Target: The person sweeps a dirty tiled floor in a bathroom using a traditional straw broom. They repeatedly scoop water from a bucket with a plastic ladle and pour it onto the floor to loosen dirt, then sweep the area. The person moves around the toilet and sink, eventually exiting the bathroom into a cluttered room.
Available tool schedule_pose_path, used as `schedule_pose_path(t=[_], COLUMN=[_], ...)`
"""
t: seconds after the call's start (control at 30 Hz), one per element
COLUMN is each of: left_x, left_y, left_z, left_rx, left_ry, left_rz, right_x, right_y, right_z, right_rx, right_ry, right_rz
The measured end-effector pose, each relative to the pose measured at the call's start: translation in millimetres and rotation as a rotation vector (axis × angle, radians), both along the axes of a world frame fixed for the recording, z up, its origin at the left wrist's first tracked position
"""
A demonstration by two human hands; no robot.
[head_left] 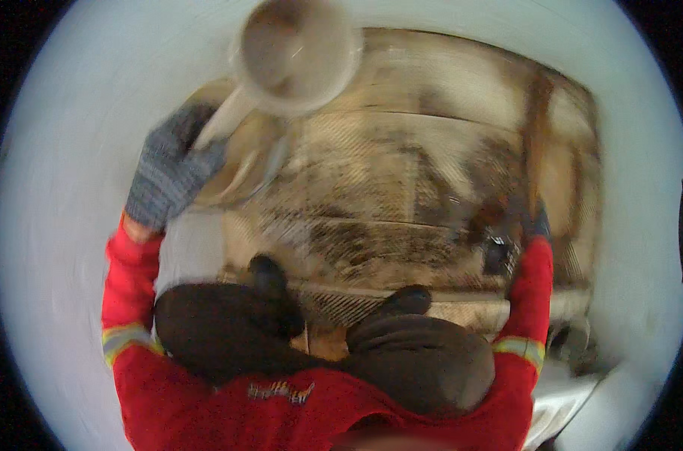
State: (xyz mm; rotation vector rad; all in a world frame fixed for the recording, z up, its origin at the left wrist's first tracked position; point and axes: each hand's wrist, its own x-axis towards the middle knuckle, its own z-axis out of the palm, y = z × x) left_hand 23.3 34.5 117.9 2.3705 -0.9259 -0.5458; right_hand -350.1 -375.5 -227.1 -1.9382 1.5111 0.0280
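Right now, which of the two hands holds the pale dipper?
The grey-gloved left hand: it grips the pale dipper by its handle. The right hand, blurred, is well away from it.

Red top at six o'clock — silver-and-yellow sleeve bands. Dark trousers. Grey knit glove at ten o'clock.

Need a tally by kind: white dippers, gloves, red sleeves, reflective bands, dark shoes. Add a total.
White dipper: 1
Gloves: 2 (right one blurred, mostly hidden)
Red sleeves: 2
Reflective bands: 2
Dark shoes: 2
Total: 9
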Motion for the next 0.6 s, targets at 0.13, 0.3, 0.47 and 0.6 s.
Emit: schedule_pose_path(t=[0.13, 0.3, 0.47, 0.6], left_x=[0.8, -26.7, -17.5, 54.6], left_y=[70.7, 152.3, 173.6, 149.5], left_z=[40.4, 29.8, 1.4, -91.6], left_rx=[-0.051, -0.094, 0.217, 0.412], left_ry=[-0.26, -0.372, -0.543, -0.498], left_rz=[0.176, 0.35, 0.038, -0.287], right_x=[7.2, -16.6, -3.0, -12.7], right_y=[108.5, 144.1, 182.4, 192.3], right_z=[50.5, -9.9, 2.6, -7.5], right_rx=[0.188, 0.003, -0.018, -0.077], right_ry=[-0.142, 0.063, 0.116, -0.063], right_rz=[-0.056, 0.106, 0.12, 0.077])
